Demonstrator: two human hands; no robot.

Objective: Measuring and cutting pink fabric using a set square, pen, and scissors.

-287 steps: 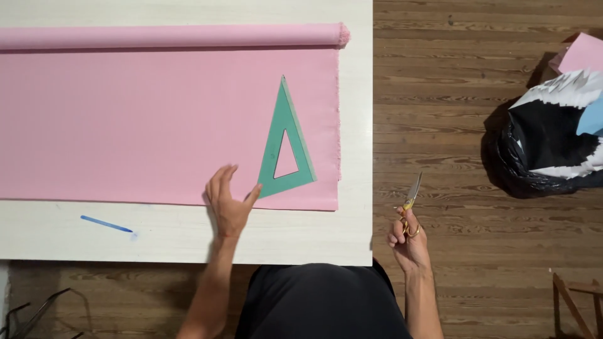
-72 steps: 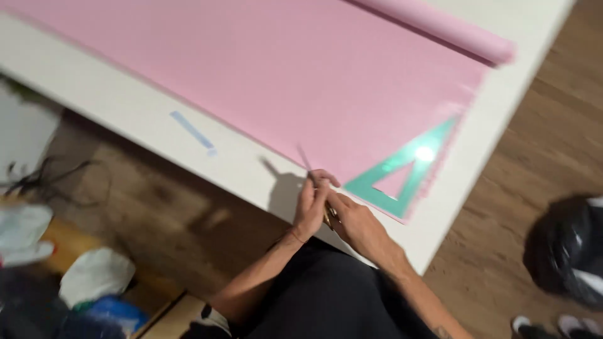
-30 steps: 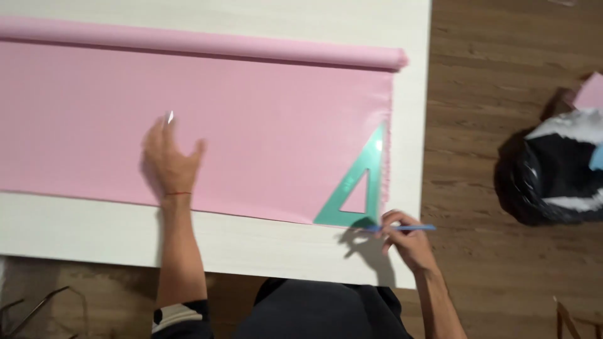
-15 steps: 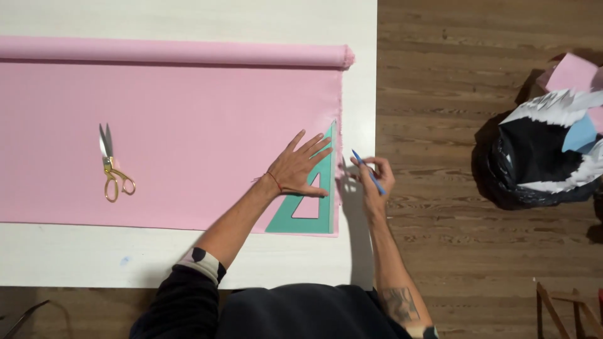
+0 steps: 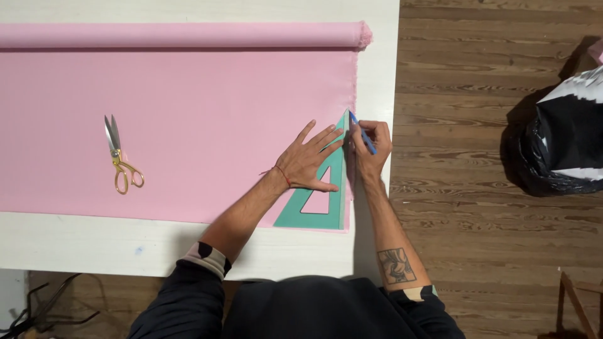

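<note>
White desk bearing pink fabric. Left hand, fingers spread wide, pins the green set square at the fabric's right edge; right hand grips a blue pen beside its apex. Firm downward pressure should keep the ruled line true.

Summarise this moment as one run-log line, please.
left hand: flat on green set square | right hand: blue pen at its edge | pink fabric underneath

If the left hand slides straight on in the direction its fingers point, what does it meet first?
The left hand lies flat on the green triangular set square, fingers pointing up and right. Most likely it first meets the right hand, which holds a blue pen at the square's tip.
</note>
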